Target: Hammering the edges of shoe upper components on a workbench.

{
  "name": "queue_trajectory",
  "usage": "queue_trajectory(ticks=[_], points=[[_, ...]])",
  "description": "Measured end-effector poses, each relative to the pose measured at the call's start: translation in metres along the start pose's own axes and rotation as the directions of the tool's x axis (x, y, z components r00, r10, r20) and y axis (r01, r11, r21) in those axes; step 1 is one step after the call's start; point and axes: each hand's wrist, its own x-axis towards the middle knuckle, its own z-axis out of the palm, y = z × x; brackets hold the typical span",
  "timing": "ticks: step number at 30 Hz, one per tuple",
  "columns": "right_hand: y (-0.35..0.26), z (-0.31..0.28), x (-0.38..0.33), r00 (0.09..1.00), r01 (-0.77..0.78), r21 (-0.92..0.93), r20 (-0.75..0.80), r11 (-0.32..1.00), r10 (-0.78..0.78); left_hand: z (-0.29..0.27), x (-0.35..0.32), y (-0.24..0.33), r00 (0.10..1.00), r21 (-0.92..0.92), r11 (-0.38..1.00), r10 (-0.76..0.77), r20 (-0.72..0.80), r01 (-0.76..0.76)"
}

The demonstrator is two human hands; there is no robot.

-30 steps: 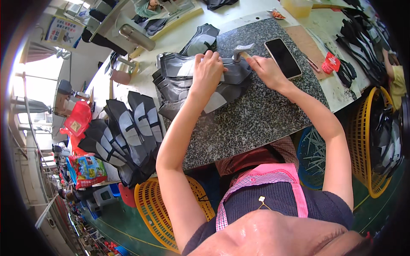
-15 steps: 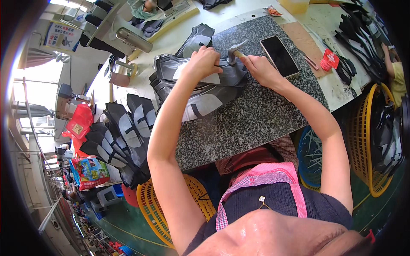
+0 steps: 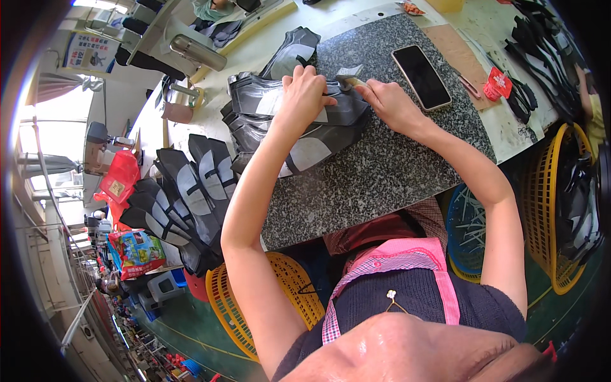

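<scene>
A stack of flat black pieces with light grey patches (image 3: 312, 148), which look like shoe uppers, lies on a speckled stone slab (image 3: 331, 204). My left hand (image 3: 303, 95) rests on the top pieces, its fingers curled down and its thumb pointing right, closed over the edge of one piece. In my right hand (image 3: 388, 103) is a hammer (image 3: 350, 74), gripped by its short pale handle. The hammer's metal head is low over the right end of the stack, just beside my left thumb. Whether it touches the piece I cannot tell.
A phone (image 3: 421, 77) lies right of my right hand, near a pink-handled cutter (image 3: 470, 85) and a red packet (image 3: 498, 84). More black pieces (image 3: 191, 181) fan out at the left. Yellow baskets (image 3: 541, 204) stand below the table edge. A metal flask (image 3: 198, 52) lies at the back left.
The hammer has turned in my right hand, so its head sits at another angle, with the pointed end no longer showing. My left hand stays on the stack, shifted slightly right.
</scene>
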Motion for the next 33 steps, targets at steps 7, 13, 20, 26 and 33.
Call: queue_trajectory(ticks=[7,13,20,26,33], points=[[0.011,0.011,0.007,0.999,0.025,-0.084,-0.035,0.996,-0.028,0.000,-0.001,-0.009,0.995,-0.126,0.989,0.082,0.048,-0.075],[0.010,0.001,0.014,0.992,-0.115,0.001,0.042,0.993,0.115,-0.060,-0.049,-0.048,0.948,-0.687,0.722,-0.266,-0.175,0.076],[0.031,0.000,0.016,0.999,-0.050,0.010,0.017,0.999,0.050,-0.170,-0.199,-0.064,-0.042,-0.419,0.889,-0.419,-0.907,0.182],[0.031,0.002,0.003,0.997,0.079,0.062,-0.030,0.995,-0.077,-0.109,-0.202,0.065,0.809,-0.373,0.720,-0.547,0.214,0.585],[-0.030,-0.043,-0.089,0.990,-0.035,0.265,0.139,0.964,-0.002,0.031,-0.161,0.128,0.976,-0.863,0.470,-0.188,0.108,0.186]])
